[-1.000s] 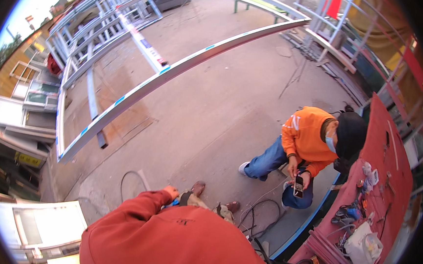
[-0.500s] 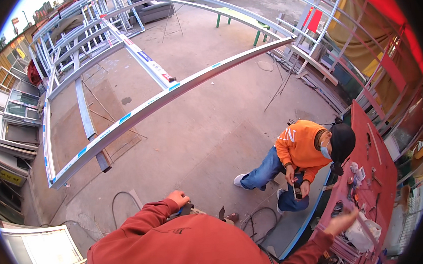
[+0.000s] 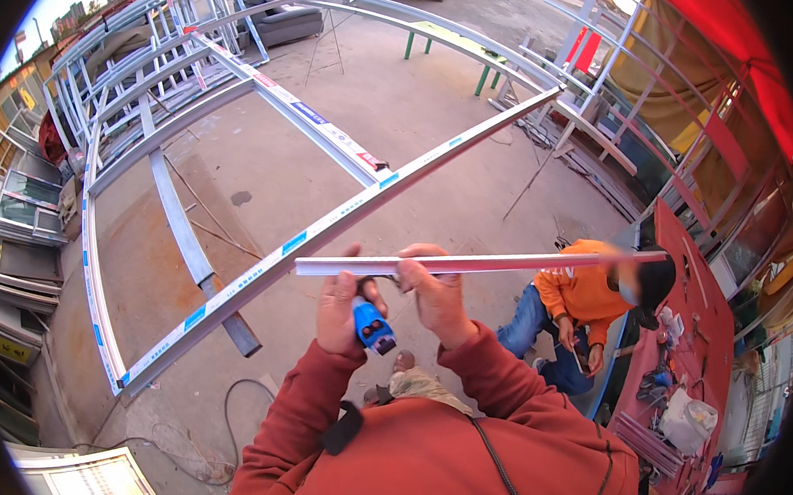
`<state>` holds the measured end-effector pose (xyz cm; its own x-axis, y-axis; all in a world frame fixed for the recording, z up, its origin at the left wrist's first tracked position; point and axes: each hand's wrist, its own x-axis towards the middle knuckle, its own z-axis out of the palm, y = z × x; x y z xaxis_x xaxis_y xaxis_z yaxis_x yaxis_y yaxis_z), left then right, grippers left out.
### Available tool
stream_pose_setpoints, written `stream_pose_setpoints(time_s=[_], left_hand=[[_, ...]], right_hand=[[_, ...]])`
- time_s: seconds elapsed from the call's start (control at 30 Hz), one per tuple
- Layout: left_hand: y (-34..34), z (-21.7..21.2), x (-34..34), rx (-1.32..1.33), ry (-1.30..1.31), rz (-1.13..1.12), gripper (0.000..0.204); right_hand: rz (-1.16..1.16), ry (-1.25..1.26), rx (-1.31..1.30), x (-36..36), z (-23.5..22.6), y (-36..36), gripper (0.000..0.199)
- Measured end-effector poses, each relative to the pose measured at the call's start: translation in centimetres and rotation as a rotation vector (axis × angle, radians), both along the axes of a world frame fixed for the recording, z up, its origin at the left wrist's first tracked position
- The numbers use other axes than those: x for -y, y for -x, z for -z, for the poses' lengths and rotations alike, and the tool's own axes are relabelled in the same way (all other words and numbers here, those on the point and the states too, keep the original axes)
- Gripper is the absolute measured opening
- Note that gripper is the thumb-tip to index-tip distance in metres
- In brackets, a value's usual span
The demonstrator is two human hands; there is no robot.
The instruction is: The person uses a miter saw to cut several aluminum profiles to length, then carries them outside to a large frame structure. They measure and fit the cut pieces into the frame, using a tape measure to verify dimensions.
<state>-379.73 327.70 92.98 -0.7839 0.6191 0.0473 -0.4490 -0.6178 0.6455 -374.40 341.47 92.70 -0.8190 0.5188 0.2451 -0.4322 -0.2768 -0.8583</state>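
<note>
A long, narrow white-and-grey profile strip (image 3: 526, 261) lies crosswise in front of me. My right hand (image 3: 439, 300) is closed round it, nearer its left end. My left hand (image 3: 335, 314) is closed on a blue hand tool (image 3: 373, 326) with two dark round spots on its end; its exact kind is not clear. The left fingers are beside the strip's left end, and I cannot tell whether they touch it. Just beyond both hands stands a large metal frame (image 3: 291, 246) with blue labels along its near bar.
On the right, a person in an orange top (image 3: 574, 281) holds a phone beside a red worktable (image 3: 694, 291) cluttered with tools and a white bag. The strip's right end crosses in front of that person. A cable (image 3: 232, 420) lies on the floor; panels (image 3: 87, 494) stand lower left.
My right hand has come from the worktable to the middle and now holds the strip. My left hand has risen from my waist with the blue tool. The view has shifted slightly.
</note>
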Motion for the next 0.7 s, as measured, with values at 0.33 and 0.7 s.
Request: stream_pose_setpoints(time_s=[0.33,0.7], left_hand=[[25.4,0.5,11.7,-0.077,0.446,-0.595,0.025],[43.6,8.2,1.5,0.007,0.537,-0.382,0.03]], right_hand=[[0.043,0.23,-0.097,-9.9,1.2,4.5,0.022],[0.18,0.423,0.186,-7.6,3.4,12.3,0.027]])
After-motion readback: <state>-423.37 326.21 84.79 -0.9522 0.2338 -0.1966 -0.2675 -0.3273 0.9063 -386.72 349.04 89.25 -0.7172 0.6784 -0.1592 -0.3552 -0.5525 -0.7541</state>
